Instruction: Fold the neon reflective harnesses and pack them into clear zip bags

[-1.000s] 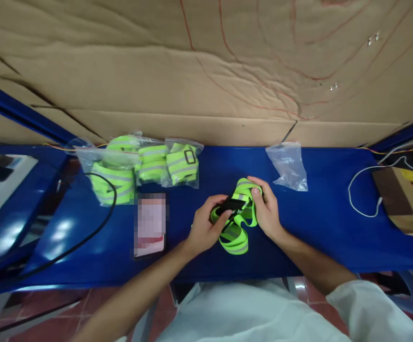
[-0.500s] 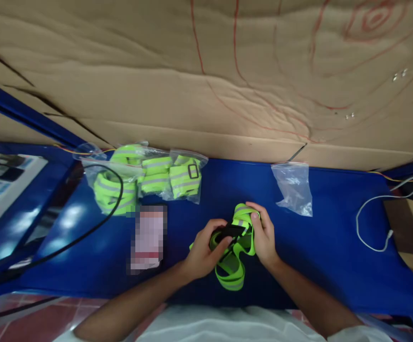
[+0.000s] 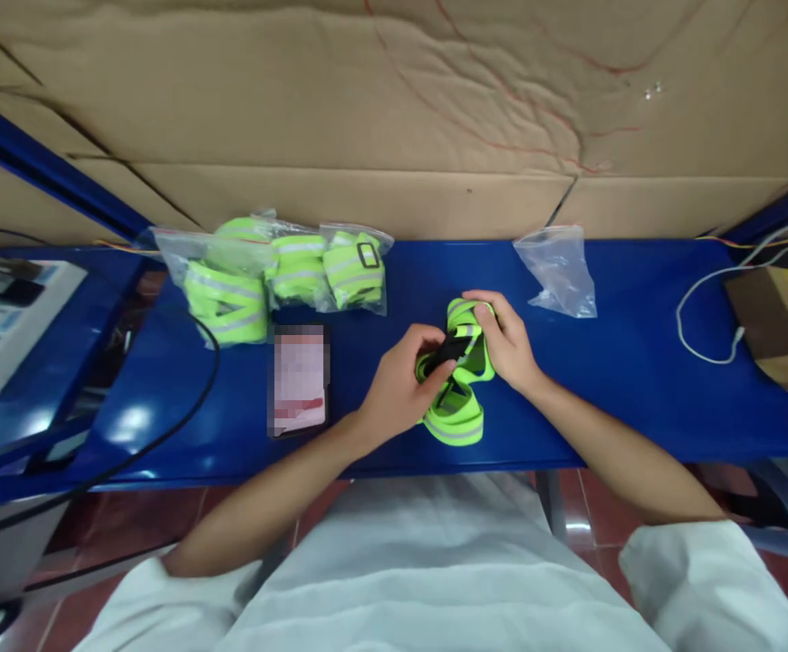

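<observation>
Between my hands is a neon-green reflective strap (image 3: 456, 426) with a silver-grey stripe and a black buckle (image 3: 449, 349). My left hand (image 3: 404, 380) is closed on the strap at the buckle, thumb in front and fingers behind. On the other side, my right hand (image 3: 504, 340) pinches a folded part of the same strap between thumb and fingers. Loose loops of it hang down below the hands, close to the blue table (image 3: 571, 398). Parts of the strap inside both grips are hidden.
Clear bags of similar green straps (image 3: 227, 303) lie at the back left. Before them is a blurred-out flat pinkish object (image 3: 299, 380). An empty-looking plastic bag (image 3: 562, 272) lies back right. A white cable (image 3: 680, 317) and cardboard box (image 3: 774, 317) are right; a black cable (image 3: 183, 421) crosses left.
The camera view has tilted down, so the table and hands appear higher in the picture. Both hands keep their hold on the strap, and its lower loops have shifted slightly.
</observation>
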### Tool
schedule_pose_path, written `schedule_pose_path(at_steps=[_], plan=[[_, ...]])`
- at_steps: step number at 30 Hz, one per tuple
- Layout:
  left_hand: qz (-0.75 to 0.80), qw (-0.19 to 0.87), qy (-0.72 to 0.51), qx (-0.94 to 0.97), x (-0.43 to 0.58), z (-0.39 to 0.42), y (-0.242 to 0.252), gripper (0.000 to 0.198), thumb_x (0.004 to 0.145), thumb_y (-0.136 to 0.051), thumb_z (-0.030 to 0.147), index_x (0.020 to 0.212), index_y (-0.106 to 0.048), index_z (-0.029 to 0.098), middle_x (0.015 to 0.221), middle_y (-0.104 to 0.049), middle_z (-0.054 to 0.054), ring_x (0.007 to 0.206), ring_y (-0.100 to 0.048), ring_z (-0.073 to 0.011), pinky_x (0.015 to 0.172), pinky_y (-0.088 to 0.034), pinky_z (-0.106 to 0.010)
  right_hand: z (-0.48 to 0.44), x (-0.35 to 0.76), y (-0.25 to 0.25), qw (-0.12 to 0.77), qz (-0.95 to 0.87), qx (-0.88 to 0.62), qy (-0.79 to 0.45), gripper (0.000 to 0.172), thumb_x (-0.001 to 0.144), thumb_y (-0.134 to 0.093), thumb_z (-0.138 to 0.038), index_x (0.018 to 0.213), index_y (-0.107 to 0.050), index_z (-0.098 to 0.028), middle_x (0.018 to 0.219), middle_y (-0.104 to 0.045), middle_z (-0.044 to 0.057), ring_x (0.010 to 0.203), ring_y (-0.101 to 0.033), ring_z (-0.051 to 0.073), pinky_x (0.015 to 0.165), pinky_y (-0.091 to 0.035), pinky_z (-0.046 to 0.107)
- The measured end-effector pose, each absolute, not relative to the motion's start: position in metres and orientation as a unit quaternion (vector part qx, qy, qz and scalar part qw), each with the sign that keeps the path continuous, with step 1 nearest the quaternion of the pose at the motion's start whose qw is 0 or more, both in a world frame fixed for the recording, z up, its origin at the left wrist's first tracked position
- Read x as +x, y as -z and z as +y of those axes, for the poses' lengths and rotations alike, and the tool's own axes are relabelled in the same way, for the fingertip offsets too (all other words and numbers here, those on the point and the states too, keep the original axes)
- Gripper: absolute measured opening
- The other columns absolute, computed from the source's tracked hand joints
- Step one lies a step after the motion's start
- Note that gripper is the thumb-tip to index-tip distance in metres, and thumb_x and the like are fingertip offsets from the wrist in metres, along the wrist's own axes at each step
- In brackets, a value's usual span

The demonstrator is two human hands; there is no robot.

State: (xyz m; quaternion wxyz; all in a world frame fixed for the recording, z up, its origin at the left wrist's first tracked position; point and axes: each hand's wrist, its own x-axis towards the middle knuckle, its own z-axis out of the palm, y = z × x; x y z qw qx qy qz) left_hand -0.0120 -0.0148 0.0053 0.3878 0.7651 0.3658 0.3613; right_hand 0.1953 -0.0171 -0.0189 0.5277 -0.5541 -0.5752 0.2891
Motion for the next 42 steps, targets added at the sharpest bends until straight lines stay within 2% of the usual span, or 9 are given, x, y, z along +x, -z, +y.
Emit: schedule_pose_path(at_steps=[7, 13, 17, 22, 25, 29, 34, 39, 42], plan=[[0.351, 0.277, -0.324, 0.834, -0.019, -0.015, -0.036, 0.020, 0.103, -0.060, 0.034, 0.119, -0.055, 0.023, 0.109, -0.074, -0.005, 0.098, -0.072, -0.0226, 0.086, -0.051, -0.033, -0.016, 0.217, -0.014, 0.519, -0.696, -0.494, -0.051, 0.041, 0.110, -0.049, -0.053, 0.131, -0.069, -0.025, 0.137, -0.066, 0.012, 0.135, -0.060, 0.027, 0.117, -0.050, 0.049], [0.299, 0.231, -0.297, 0.877, -0.031, -0.011, -0.047, 0.018, 0.110, -0.044, 0.034, 0.123, -0.043, 0.021, 0.086, -0.071, 0.001, 0.074, -0.067, -0.0196, 0.074, -0.044, -0.031, -0.029, 0.219, -0.030, 0.434, -0.789, -0.433, -0.036, 0.044, 0.112, -0.044, -0.052, 0.140, -0.066, -0.026, 0.140, -0.069, 0.010, 0.137, -0.061, 0.028, 0.118, -0.042, 0.050], [0.267, 0.188, -0.304, 0.895, -0.044, -0.006, -0.031, 0.018, 0.112, -0.044, 0.033, 0.123, -0.045, 0.020, 0.095, -0.077, -0.002, 0.089, -0.072, -0.0220, 0.094, -0.046, -0.038, -0.035, 0.208, -0.027, 0.317, -0.841, -0.437, -0.033, 0.044, 0.111, -0.047, -0.053, 0.135, -0.069, -0.023, 0.126, -0.075, 0.010, 0.118, -0.068, 0.027, 0.108, -0.041, 0.048], [0.252, 0.075, -0.296, 0.918, -0.056, -0.007, -0.020, 0.028, 0.111, -0.051, 0.036, 0.133, -0.050, 0.019, 0.114, -0.080, -0.007, 0.102, -0.075, -0.0254, 0.107, -0.042, -0.044, -0.042, 0.205, -0.029, 0.320, -0.834, -0.448, -0.035, 0.040, 0.111, -0.048, -0.051, 0.119, -0.076, -0.023, 0.112, -0.077, 0.009, 0.104, -0.069, 0.026, 0.099, -0.046, 0.046], [0.203, -0.016, -0.315, 0.927, -0.064, -0.010, -0.020, 0.021, 0.109, -0.056, 0.032, 0.125, -0.060, 0.019, 0.107, -0.081, -0.007, 0.094, -0.075, -0.0234, 0.095, -0.045, -0.039, -0.046, 0.205, -0.028, 0.330, -0.839, -0.429, -0.057, 0.038, 0.107, -0.058, -0.048, 0.132, -0.070, -0.025, 0.126, -0.075, 0.010, 0.118, -0.069, 0.028, 0.106, -0.048, 0.047], [0.129, -0.078, -0.291, 0.945, -0.077, -0.012, -0.016, 0.013, 0.107, -0.059, 0.022, 0.119, -0.064, 0.020, 0.089, -0.078, -0.002, 0.082, -0.071, -0.0198, 0.079, -0.043, -0.035, -0.043, 0.204, -0.017, 0.281, -0.869, -0.391, -0.111, 0.059, 0.101, -0.067, -0.046, 0.154, -0.053, -0.024, 0.148, -0.065, 0.013, 0.138, -0.060, 0.030, 0.114, -0.046, 0.047], [0.131, -0.047, -0.277, 0.951, -0.088, -0.020, -0.013, 0.022, 0.106, -0.059, 0.020, 0.128, -0.061, 0.020, 0.094, -0.079, -0.002, 0.087, -0.072, -0.0205, 0.079, -0.041, -0.036, -0.040, 0.199, -0.002, 0.247, -0.881, -0.393, -0.096, 0.046, 0.098, -0.067, -0.041, 0.140, -0.063, -0.023, 0.135, -0.072, 0.011, 0.122, -0.067, 0.030, 0.103, -0.047, 0.046], [0.222, 0.128, -0.252, 0.933, -0.083, -0.026, -0.019, 0.036, 0.101, -0.065, 0.035, 0.133, -0.056, 0.021, 0.120, -0.077, -0.009, 0.104, -0.072, -0.0267, 0.092, -0.047, -0.041, -0.047, 0.198, 0.010, 0.370, -0.816, -0.445, -0.012, 0.023, 0.092, -0.068, -0.040, 0.109, -0.065, -0.025, 0.104, -0.075, 0.008, 0.099, -0.070, 0.029, 0.090, -0.050, 0.047], [0.250, 0.213, -0.254, 0.910, -0.076, -0.023, -0.017, 0.044, 0.096, -0.071, 0.036, 0.132, -0.053, 0.019, 0.124, -0.074, -0.011, 0.109, -0.070, -0.0282, 0.097, -0.051, -0.043, -0.049, 0.196, 0.020, 0.436, -0.775, -0.458, -0.007, 0.025, 0.092, -0.066, -0.039, 0.113, -0.062, -0.027, 0.106, -0.073, 0.008, 0.101, -0.070, 0.030, 0.087, -0.052, 0.048]])
